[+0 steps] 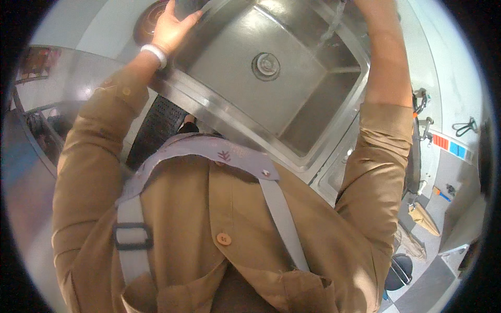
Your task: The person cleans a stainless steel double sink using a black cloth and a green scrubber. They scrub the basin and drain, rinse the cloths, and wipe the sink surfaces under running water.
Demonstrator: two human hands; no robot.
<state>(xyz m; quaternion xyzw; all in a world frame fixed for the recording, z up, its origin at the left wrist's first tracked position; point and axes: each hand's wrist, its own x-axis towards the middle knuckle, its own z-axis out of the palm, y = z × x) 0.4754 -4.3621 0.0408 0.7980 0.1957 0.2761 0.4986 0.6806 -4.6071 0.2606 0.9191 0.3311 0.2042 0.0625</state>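
Note:
My left hand [172, 27] is at the top left, over the near-left rim of a stainless steel sink [219, 98]. Its thumb and index finger sit around a dark object [190, 7], cut off by the picture's top edge. Beside that hand lies a brown round dish or lid [146, 25]. My right forearm [387, 58] reaches past the sink's right side; the hand itself is beyond the top edge. Near the right wrist a stream of water [332, 25] falls into the sink. A round drain strainer [267, 65] sits in the basin floor.
A white counter [109, 31] adjoins the sink on the left. Along the right wall are metal hooks [426, 125] with utensils, a small brush with a blue handle [443, 193] and a hanging tan cloth [422, 219]. A dark mat [152, 125] lies on the floor below.

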